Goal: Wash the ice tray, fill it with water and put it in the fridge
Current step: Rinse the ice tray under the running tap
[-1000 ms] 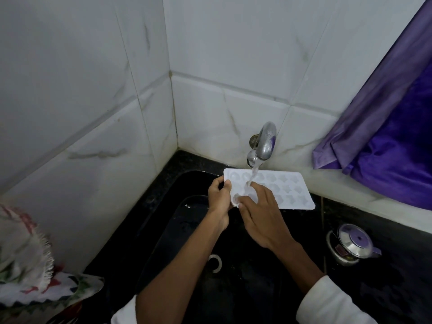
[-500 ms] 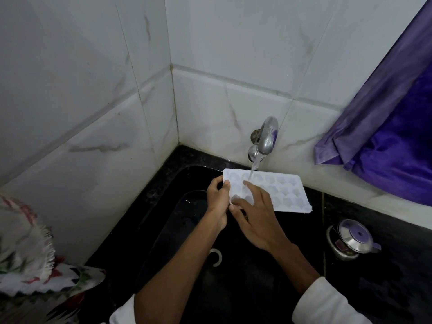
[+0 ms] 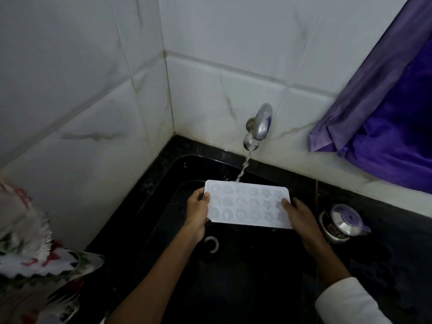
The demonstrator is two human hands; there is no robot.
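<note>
Running water [image 3: 245, 163], seemingly striking ice tray [image 3: 247, 206]

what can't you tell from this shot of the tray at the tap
Head view only:
Water level in the ice tray cells: pale and blurred.
Fingers of the left hand and right hand: hidden under the tray.
Whether the stream from the tap lands on the tray: far edge hides it.
Fridge: outside the frame.

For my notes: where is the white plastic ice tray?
In the head view's centre, the ice tray hangs over the black sink, left hand and right hand gripping its ends, under the steel tap.
</note>
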